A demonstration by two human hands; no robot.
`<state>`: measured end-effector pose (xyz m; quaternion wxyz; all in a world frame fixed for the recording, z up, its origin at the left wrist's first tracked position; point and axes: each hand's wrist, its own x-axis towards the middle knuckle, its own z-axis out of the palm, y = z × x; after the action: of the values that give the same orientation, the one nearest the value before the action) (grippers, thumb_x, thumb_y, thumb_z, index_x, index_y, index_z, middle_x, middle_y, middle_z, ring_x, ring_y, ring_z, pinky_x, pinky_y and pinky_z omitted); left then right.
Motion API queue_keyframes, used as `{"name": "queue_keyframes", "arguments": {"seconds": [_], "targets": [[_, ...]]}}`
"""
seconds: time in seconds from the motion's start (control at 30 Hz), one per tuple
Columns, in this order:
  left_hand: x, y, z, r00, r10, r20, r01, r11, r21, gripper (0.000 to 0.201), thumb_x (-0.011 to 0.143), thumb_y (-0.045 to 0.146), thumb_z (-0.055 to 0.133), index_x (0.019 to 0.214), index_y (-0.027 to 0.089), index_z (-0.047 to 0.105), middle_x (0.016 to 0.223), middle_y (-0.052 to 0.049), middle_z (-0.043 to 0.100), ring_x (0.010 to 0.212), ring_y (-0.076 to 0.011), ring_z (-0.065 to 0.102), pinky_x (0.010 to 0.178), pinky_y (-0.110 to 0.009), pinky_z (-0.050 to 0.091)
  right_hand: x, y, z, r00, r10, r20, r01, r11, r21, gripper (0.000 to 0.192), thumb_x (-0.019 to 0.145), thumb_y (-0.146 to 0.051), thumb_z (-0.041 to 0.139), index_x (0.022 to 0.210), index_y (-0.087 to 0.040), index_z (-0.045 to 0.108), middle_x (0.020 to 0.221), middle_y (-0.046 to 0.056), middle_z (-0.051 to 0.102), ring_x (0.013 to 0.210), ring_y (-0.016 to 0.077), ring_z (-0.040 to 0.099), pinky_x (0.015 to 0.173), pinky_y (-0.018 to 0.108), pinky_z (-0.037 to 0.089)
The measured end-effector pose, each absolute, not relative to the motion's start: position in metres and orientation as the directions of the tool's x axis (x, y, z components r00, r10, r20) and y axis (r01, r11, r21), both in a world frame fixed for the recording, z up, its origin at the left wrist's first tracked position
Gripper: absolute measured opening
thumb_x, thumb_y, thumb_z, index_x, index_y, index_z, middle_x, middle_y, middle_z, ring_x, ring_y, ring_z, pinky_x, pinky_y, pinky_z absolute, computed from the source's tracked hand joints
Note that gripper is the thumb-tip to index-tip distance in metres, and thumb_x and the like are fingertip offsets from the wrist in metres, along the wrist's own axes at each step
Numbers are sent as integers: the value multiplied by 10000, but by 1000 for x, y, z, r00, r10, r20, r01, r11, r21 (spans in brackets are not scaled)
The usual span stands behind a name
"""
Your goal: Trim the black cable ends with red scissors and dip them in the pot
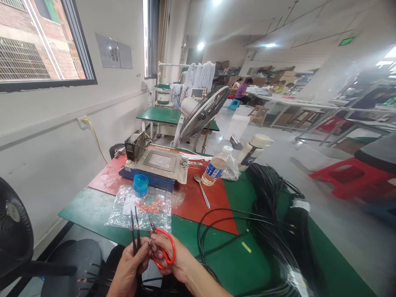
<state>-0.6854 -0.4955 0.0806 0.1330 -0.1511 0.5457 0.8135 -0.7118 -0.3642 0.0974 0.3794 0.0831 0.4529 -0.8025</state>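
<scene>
Gripping two black cable ends [135, 237] upright in the left hand [131, 264], by the plastic bag [119, 210]; right hand [177, 255] grasps one pair of red-handled scissors [173, 249], fingers through loops. Ends probably light, bendy, sheath not slippery, tips easily nicked; best pinched on sheath below tips. One spoon [202, 192], one labelled bottle [213, 170], one blue cup [140, 189].

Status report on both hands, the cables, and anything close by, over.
Left hand gripping black cables. Right hand holding red-handled scissors alongside. Plastic bag with reddish scraps just beyond.
</scene>
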Motion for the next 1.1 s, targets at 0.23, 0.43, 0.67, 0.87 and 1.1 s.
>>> {"name": "queue_keyframes", "arguments": {"seconds": [0.23,0.43,0.67,0.87,1.1], "targets": [[-685,-496,70,-925,49,-378,-367,-379,849,410,670,527,699,726,132,601,481,47,387,444,-40,238,447,-203,123,-705,-369,91,-771,-480,-420,619,-403,-674,440,632,-534,706,627,-137,516,431,-74,406,318,31,315,312,170,174],[-683,-494,80,-922,55,-382,-373,-384,845,394,654,503,722,715,127,619,536,11,477,469,-44,273,453,-184,172,-707,-370,91,-790,-470,-395,586,-388,-711,484,652,-598,668,637,-136,522,426,-72,402,318,32,309,310,163,174],[-684,-488,90,-912,11,-409,-378,-404,833,443,563,516,778,736,127,654,509,26,455,452,-39,278,435,-166,203,-708,-368,91,-804,-462,-375,554,-350,-755,460,661,-558,675,605,-133,509,422,-65,404,306,40,318,294,175,160],[-683,-489,79,-895,42,-444,-415,-446,793,430,602,525,752,709,130,619,550,32,427,498,-57,342,478,-163,296,-704,-374,87,-838,-423,-344,523,-449,-724,448,645,-533,713,660,-131,516,450,-72,410,325,29,328,324,171,211],[-685,-492,75,-909,27,-415,-383,-443,810,401,659,517,713,729,137,605,521,48,376,477,-51,260,453,-173,203,-703,-377,86,-841,-417,-344,522,-460,-719,485,636,-586,693,656,-135,515,450,-72,409,317,28,320,314,168,227]]}}
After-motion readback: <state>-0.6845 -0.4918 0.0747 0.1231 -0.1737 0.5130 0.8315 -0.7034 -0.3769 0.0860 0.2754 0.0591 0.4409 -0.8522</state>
